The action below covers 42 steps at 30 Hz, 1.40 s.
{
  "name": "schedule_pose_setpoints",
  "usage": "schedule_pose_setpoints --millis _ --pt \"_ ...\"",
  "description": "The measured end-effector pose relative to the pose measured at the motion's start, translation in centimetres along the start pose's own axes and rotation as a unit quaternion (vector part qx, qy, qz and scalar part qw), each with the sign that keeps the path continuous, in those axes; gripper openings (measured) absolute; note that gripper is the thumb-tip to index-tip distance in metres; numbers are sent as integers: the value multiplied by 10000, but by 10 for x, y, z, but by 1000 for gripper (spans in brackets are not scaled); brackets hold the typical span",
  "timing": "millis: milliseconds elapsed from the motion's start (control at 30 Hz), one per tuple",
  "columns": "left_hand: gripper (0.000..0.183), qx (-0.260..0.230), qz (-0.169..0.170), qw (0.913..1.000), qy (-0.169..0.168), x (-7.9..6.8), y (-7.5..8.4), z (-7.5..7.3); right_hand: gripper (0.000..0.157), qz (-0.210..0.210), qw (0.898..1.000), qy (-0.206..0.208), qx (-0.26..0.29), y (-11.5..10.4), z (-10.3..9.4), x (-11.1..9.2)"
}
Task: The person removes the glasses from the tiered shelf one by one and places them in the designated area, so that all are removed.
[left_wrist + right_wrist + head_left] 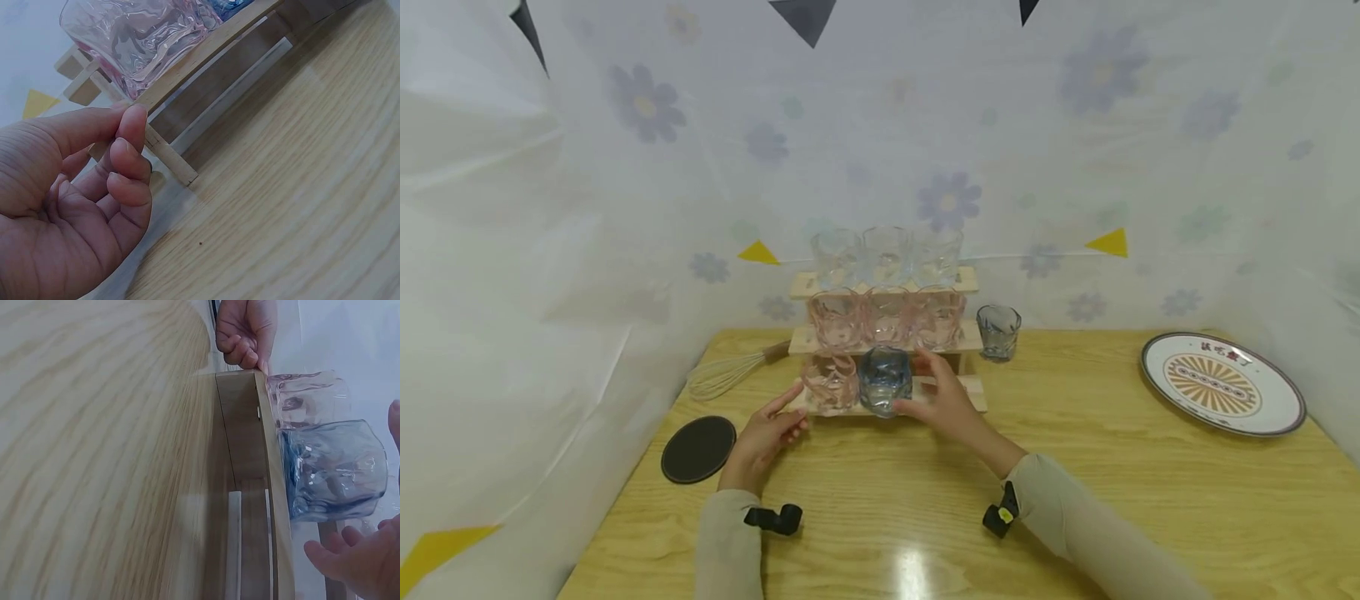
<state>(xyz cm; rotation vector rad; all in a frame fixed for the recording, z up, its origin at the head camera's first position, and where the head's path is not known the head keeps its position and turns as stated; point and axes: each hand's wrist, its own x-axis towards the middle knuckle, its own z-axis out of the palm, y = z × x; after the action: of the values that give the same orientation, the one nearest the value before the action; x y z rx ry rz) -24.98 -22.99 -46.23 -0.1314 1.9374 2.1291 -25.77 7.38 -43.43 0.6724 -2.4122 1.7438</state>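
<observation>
A three-tier wooden rack point(972, 393) holds rows of glasses. On its lowest tier a blue glass point(885, 385) stands upright to the right of a pink glass point(829, 390). My left hand point(762, 443) pinches the left end of the lowest board between thumb and fingers; the board's corner point(164, 94) meets the fingertips in the left wrist view. My right hand point(951, 407) is spread beside the right of the blue glass, and the right wrist view has a gap between its fingers and the blue glass point(337, 472).
Pink glasses point(887, 321) fill the middle tier and clear glasses point(887, 257) the top. A grey glass point(998, 333) stands right of the rack. A whisk point(730, 375) and black round coaster point(698, 450) lie left; a patterned plate point(1285, 404) lies far right.
</observation>
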Motion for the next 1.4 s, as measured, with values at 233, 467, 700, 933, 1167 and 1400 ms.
schedule_pose_setpoints --millis 233,467,700,933,1167,1400 --pt "56 -69 -8 10000 -26 -1 1 1 89 391 9992 6 66 -30 12 1" --pt "56 -96 -13 9999 33 7 -7 -4 81 457 9985 290 7 -40 22 1" --pt "55 90 70 9999 117 7 -10 -3 73 509 9978 370 213 -42 24 0" --pt "55 94 90 9998 171 6 -11 -4 73 575 9977 334 160 -45 23 0" --pt "55 115 101 9998 133 6 -12 -4 72 595 9973 380 189 -45 23 1" --pt "56 149 155 9998 61 6 -11 -4 75 483 9970 510 332 -6 28 10"
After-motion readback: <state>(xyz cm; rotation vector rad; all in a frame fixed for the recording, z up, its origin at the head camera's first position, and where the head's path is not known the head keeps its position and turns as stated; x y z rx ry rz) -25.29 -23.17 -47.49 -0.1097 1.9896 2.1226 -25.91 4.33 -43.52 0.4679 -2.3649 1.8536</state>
